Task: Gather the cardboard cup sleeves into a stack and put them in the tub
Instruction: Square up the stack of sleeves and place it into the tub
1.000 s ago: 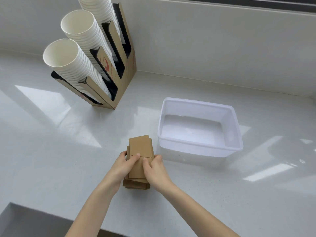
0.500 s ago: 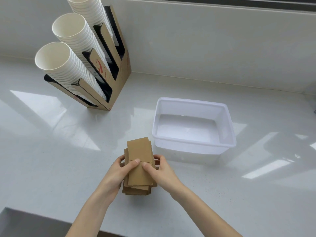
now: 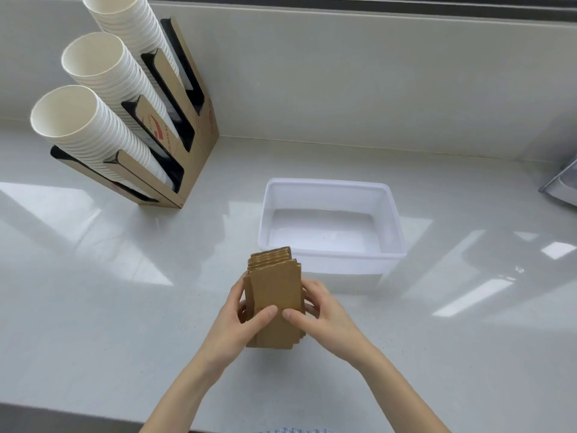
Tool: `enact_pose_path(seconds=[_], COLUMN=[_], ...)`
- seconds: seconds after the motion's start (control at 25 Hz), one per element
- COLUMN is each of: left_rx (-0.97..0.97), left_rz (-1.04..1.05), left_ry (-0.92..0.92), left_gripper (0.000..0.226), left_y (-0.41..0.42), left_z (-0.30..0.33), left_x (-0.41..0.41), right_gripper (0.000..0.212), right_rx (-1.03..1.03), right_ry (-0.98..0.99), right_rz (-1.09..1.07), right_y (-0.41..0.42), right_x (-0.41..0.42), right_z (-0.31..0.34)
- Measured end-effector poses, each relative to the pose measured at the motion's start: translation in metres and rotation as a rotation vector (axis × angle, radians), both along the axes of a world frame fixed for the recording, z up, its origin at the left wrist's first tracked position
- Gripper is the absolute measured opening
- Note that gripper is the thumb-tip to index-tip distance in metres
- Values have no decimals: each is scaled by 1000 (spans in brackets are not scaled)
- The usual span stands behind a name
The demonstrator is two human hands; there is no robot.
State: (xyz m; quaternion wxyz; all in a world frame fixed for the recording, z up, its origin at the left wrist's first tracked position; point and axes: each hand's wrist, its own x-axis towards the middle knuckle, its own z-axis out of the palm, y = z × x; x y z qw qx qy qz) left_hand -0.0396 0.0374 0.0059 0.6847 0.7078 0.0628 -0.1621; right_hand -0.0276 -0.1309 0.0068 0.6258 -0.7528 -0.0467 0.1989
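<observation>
Stack of brown cardboard cup sleeves (image 3: 274, 295) held up on edge, tilted back toward the tub, lower end close over the bench (image 3: 93, 307); half a second ago lying flatter and lower, loosely fanned, now raised and squared tighter, upper edges still stepped. Clamped from both sides: left hand (image 3: 232, 320) wrapped on the left edge, thumb across the front face; right hand (image 3: 324, 314) curled on the right edge, thumb meeting the other near the middle. Both closed around the stack, forearms converging from the near edge. Just behind and to the right, white plastic tub (image 3: 392, 210), open, nothing inside, near wall almost touching the stack's top. Free bench all around the hands. Farther left against the wall, cardboard cup holder (image 3: 204, 135) with three leaning columns of white paper cups (image 3: 93, 132). At far right, corner of a grey object (image 3: 562, 182), cut off.
</observation>
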Motion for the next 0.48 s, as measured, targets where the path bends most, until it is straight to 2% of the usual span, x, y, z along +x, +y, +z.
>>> enact_pose_path(seconds=[0.2, 0.48], left_rx=[25, 126], left_rz=[-161, -319], left_ry=[-158, -304], left_gripper=[67, 73], left_y=[-19, -44], left_z=[9, -9], left_x=[16, 13], right_gripper=[60, 78], right_rx=[-12, -68], right_ry=[-153, -136], right_rz=[-90, -156], right_y=[-26, -40], right_x=[3, -11], right_z=[7, -20])
